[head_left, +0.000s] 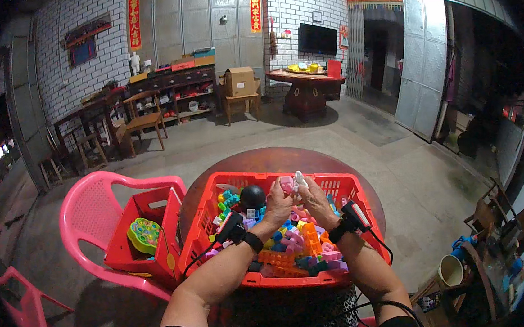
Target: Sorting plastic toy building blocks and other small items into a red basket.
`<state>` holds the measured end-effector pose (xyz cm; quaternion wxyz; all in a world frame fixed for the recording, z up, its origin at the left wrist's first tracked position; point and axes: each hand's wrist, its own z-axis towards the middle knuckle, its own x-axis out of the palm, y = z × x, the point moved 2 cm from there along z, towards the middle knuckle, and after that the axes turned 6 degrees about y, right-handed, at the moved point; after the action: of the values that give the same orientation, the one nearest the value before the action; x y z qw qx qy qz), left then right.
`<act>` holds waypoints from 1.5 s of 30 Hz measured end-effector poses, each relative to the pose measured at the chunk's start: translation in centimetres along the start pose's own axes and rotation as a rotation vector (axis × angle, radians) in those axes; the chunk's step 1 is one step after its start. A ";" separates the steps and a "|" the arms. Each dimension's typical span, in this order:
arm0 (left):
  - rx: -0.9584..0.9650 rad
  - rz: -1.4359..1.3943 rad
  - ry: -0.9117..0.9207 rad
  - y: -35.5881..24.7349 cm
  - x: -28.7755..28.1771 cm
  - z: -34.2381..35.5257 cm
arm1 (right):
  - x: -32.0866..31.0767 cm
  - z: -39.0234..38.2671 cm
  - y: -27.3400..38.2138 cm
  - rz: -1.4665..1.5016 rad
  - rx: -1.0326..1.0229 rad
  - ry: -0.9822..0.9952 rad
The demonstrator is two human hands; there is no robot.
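Note:
Both hands are raised close together over a red plastic basket (pixel 297 280) heaped with colourful toy building blocks. My left hand (pixel 277 204) is closed around a pink block (pixel 287 184). Beside it, my right hand (pixel 317 203) grips a small white toy piece (pixel 301 179), whose exact kind I cannot make out. The two pieces are side by side; whether they touch is unclear. Below the hands lie an orange block (pixel 311 240) and many pink, blue and yellow ones. A black ball (pixel 253 197) rests in the basket to the left of my left hand.
The basket stands on a round brown table (pixel 261 158). To its left, a pink plastic chair (pixel 85 210) carries a red box (pixel 130 256) with a green toy (pixel 145 236) inside. At the lower right are a bucket (pixel 451 270) and wooden furniture. Black cables run near my right forearm.

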<state>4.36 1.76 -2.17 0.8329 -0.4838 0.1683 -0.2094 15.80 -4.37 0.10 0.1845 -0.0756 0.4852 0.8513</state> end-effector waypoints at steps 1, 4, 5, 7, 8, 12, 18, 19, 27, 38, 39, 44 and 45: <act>0.032 0.193 -0.046 -1.0 0.0 -0.2 | 0.1 -0.2 0.6 0.120 0.045 0.020; 0.059 0.360 -0.104 -2.4 0.2 -0.5 | -0.3 -0.3 0.6 0.200 0.089 0.007; 0.053 0.334 -0.118 -2.5 0.3 -0.5 | -0.5 -0.3 0.5 0.159 0.089 -0.024; 0.023 0.214 -0.091 -2.2 0.0 -0.4 | -0.1 -0.2 1.4 0.165 0.083 -0.034; -0.005 0.090 -0.060 -1.9 -0.1 -0.4 | 0.0 -0.2 1.8 0.167 0.077 -0.048; -0.076 -0.289 0.070 -3.9 0.8 -1.0 | -0.3 -0.3 1.5 0.167 0.096 -0.087; 0.008 -0.072 -0.018 -2.6 0.3 -0.5 | 0.2 0.1 0.7 0.090 -0.023 -0.084; -0.018 -0.175 -0.019 -3.0 0.2 -0.5 | 0.2 0.1 1.3 0.078 -0.012 -0.056; -0.196 -0.526 -0.090 -4.4 -0.3 -0.7 | -0.5 0.2 1.8 0.260 0.122 -0.071; -0.248 -0.546 -0.007 -4.7 -0.4 -1.0 | -0.2 -0.4 2.2 0.101 0.124 0.018; -0.237 -0.605 0.024 -4.3 -0.5 -0.8 | -0.1 -0.4 2.3 0.101 0.123 0.021; -0.217 -0.759 0.114 -3.0 -0.2 -0.9 | -0.2 -0.3 2.7 0.332 0.126 -0.068; -0.220 -0.761 0.115 -3.7 0.2 -1.1 | -0.5 -0.4 2.7 0.360 0.143 -0.044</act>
<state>3.34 -0.78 0.57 0.6284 -0.5854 0.0447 -0.5102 15.16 -6.04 2.17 0.0446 0.0443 0.5462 0.8353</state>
